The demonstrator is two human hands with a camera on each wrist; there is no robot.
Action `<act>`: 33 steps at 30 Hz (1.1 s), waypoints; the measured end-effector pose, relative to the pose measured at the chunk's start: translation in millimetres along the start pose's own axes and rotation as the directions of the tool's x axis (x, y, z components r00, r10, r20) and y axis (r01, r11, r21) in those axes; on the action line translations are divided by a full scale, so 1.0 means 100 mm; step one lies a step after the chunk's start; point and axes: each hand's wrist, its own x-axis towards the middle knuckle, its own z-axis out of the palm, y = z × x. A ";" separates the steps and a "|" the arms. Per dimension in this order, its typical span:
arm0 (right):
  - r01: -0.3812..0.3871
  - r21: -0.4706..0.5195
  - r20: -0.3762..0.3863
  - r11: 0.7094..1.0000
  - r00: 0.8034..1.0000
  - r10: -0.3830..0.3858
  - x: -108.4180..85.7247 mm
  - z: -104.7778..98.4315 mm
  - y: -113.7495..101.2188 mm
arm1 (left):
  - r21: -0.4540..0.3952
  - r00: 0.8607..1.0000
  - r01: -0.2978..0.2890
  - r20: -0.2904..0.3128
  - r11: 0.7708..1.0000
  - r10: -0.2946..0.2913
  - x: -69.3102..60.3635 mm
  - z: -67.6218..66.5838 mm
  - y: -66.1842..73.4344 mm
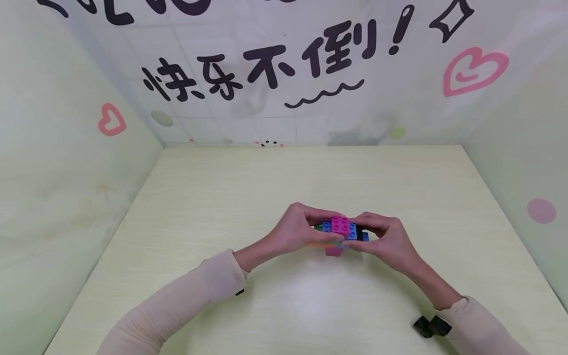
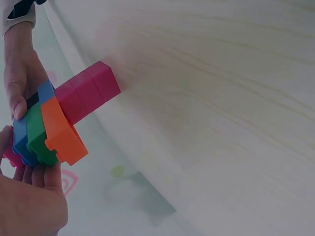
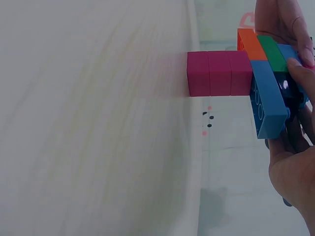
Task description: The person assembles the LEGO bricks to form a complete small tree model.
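Both hands hold a stacked structure of toy building bricks near the middle of the table. Its top is a pink brick [image 1: 340,225] with studs, on an upper blue brick [image 1: 352,230]. Below come a green brick [image 3: 272,54] and a black brick [image 3: 287,88], then an orange brick [image 2: 66,137] and a lower blue brick [image 3: 268,101] side by side. A column of dark pink bricks [image 3: 219,73] forms the stem underneath. My left hand [image 1: 295,229] grips the left end between thumb and fingers. Opposite it, my right hand [image 1: 390,241] pinches the right end. Fingers hide parts of the upper layers.
The pale wooden table [image 1: 266,182] is enclosed by a printed back wall [image 1: 266,118] and two side walls. A black object [image 1: 431,326] shows at the right sleeve.
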 end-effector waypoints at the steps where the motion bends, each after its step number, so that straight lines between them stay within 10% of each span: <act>1: 0.002 0.006 0.002 1.000 1.000 -0.002 0.00 0.00 0.01 | -0.001 1.000 -0.001 -0.003 1.000 0.001 0.00 0.01 -0.01; 33: 0.017 0.016 0.022 1.000 1.000 -0.018 0.01 -0.01 0.05 | -0.072 0.997 -0.070 -0.013 0.995 0.070 -0.02 0.03 -0.08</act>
